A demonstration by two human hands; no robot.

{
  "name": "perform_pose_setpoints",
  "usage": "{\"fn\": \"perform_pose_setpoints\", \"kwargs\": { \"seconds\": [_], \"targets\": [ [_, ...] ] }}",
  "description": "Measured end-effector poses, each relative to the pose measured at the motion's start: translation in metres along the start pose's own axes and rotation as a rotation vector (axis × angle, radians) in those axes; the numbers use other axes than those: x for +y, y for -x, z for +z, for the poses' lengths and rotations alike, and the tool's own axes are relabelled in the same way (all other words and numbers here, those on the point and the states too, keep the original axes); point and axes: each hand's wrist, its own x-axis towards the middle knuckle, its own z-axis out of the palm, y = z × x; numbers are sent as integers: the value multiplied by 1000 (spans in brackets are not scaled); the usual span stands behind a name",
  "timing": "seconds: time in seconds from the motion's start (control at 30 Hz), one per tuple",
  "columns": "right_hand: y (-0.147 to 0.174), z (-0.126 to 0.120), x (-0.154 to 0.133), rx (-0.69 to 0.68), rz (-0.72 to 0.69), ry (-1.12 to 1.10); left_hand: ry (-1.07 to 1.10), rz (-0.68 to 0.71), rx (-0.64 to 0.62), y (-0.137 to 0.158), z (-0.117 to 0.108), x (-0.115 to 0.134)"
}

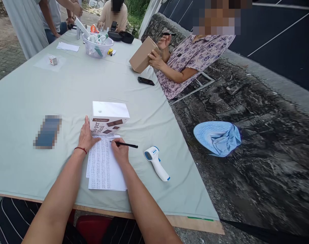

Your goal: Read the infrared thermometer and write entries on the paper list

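Note:
Sheets of paper [106, 169] covered in rows of small handwriting lie on the table in front of me. My right hand [120, 150] is closed around a black pen [129, 145], its tip near the upper part of the top sheet. Behind the sheets stands a white and brown "Super Meal" box [110, 117]. My left hand [86, 136] lies with fingers stretched out along the box's left side, its thumb at the paper's upper edge. To the right of my right hand rests a white and blue infrared thermometer [156, 163].
A pale cloth covers the table [73, 84]. A black phone [146, 81] and a basket of bottles [97, 49] are farther back. At right, a person holds a cardboard box [144, 56]. A blue hat [217, 138] lies on the ground; other people are at the far end.

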Motion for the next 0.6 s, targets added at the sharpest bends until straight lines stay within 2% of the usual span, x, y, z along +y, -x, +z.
{"fn": "perform_pose_setpoints", "kwargs": {
  "seconds": [0.37, 0.6],
  "targets": [
    [0, 1, -2, 30, -16, -39, -67, -13, -31, 0, -3, 6],
    [1, 0, -2, 23, 17, -48, -18, 3, -7, 0, -1, 1]
  ]
}}
